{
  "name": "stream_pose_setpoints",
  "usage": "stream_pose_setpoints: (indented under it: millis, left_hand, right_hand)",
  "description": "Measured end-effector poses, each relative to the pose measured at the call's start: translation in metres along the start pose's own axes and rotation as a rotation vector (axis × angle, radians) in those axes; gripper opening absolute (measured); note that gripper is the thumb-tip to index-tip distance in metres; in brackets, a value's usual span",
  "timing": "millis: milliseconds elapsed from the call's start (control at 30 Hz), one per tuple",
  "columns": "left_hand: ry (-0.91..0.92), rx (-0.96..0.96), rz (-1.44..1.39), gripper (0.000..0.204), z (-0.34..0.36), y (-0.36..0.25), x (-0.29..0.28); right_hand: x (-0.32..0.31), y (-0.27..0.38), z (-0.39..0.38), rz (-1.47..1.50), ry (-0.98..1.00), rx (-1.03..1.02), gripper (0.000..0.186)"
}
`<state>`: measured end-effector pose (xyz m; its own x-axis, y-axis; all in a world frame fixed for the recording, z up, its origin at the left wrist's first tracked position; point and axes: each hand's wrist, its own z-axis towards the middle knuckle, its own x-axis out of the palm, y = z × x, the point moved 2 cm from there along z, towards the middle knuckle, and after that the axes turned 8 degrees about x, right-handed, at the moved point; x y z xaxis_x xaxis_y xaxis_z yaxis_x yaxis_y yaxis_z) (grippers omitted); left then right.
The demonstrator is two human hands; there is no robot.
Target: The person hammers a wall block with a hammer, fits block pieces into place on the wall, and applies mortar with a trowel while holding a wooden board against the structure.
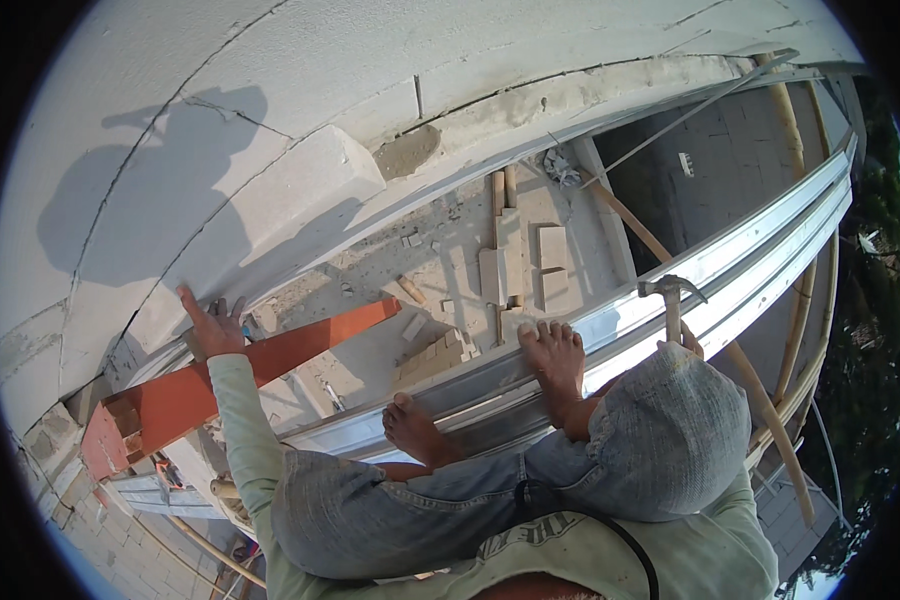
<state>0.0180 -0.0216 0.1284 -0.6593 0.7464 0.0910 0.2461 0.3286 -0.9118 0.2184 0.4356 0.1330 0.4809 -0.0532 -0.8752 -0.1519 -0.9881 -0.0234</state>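
My left hand (pixel 216 326) reaches out with its fingers spread. It is beside the pale block wall (pixel 300 195), and its fingertips seem to rest against the wall's lower part. Just under that wrist runs a red-brown painted beam (pixel 280 357), its thick end at the left. My right hand (pixel 691 341) is mostly hidden behind my bent knee. It is closed round the handle of a claw hammer (pixel 672 290), whose metal head points up above the knee.
My bare feet stand on long silvery metal channels (pixel 600 335). Far below lies a floor (pixel 370 270) with stacked blocks (pixel 553 265) and rubble. Bamboo poles (pixel 795 330) and a thin rod (pixel 675 125) cross at the right. One wall block (pixel 320 190) juts out.
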Motion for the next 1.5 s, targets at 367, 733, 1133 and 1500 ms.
stream_pose_setpoints:
  millis: [367,733,1133,1500]
  left_hand:
    - [-0.008,-0.049,0.005,0.121,-0.03,0.012,-0.01]
    - [0.365,-0.09,0.1,0.074,-0.096,-0.003,0.008]
    - [0.421,-0.025,0.082,0.075,-0.146,-0.036,-0.033]
    - [0.258,0.192,0.022,0.071,-0.182,-0.106,-0.073]
  right_hand:
    - [0.013,-0.008,0.005,0.019,-0.167,-0.151,0.037]
    - [0.058,0.005,-0.001,-0.114,-0.265,-0.053,0.026]
    - [0.061,0.001,0.002,-0.136,-0.222,-0.006,0.032]
    - [0.076,0.0,0.012,-0.146,-0.186,0.109,0.028]
